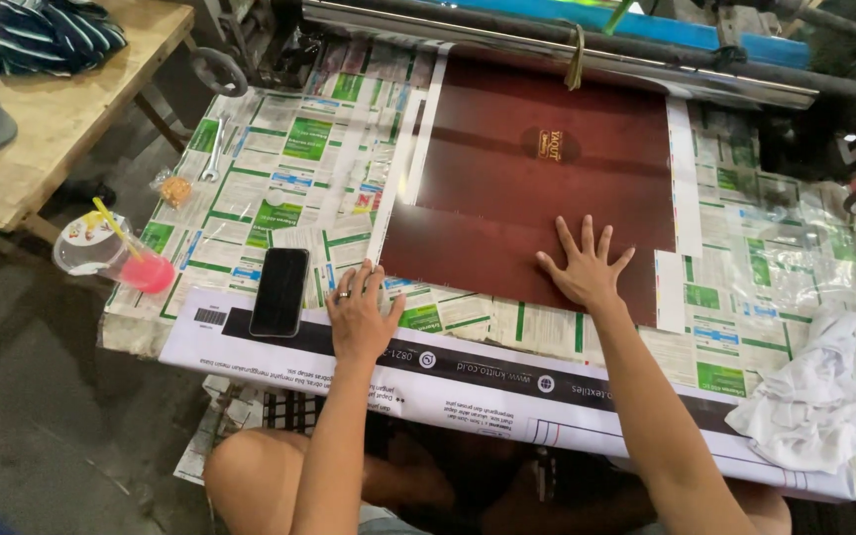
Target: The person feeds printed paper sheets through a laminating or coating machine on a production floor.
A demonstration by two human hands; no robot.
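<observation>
The counter (507, 396) is covered edge to edge in printed green-and-white paper sheets (289, 168), and on top of them, toward the far side, lies the big dark maroon sheet (537, 188), flat and squared against a long metal roller bar (547, 54) at the back. The sheet looks glossy and thin, so it will likely slide or buckle if pushed unevenly; pressing straight down with even weight, rather than shoving sideways, seems the safest way to keep it seated and smooth. The right hand (584, 272) rests on the near edge of the maroon sheet, palm down, fingers (587, 233) spread wide and released, gripping nothing. The left hand (361, 317) lies just off the sheet's near-left corner, flat on the paper covering, its fingers loosely opened too and holding nothing. Keeping both palms level and moving outward from the middle would help avoid trapping a ridge, and clean dry palms matter on a surface that shows marks. A crumpled white cloth (814, 396) sits on the right, well apart from the sheet. A black phone (279, 290) lies just beside the left hand, close enough to be knocked. A plastic cup with pink drink (116, 256) stands at the far-left corner, a spill risk near paper, and a small spanner (215, 149) lies beyond it.
</observation>
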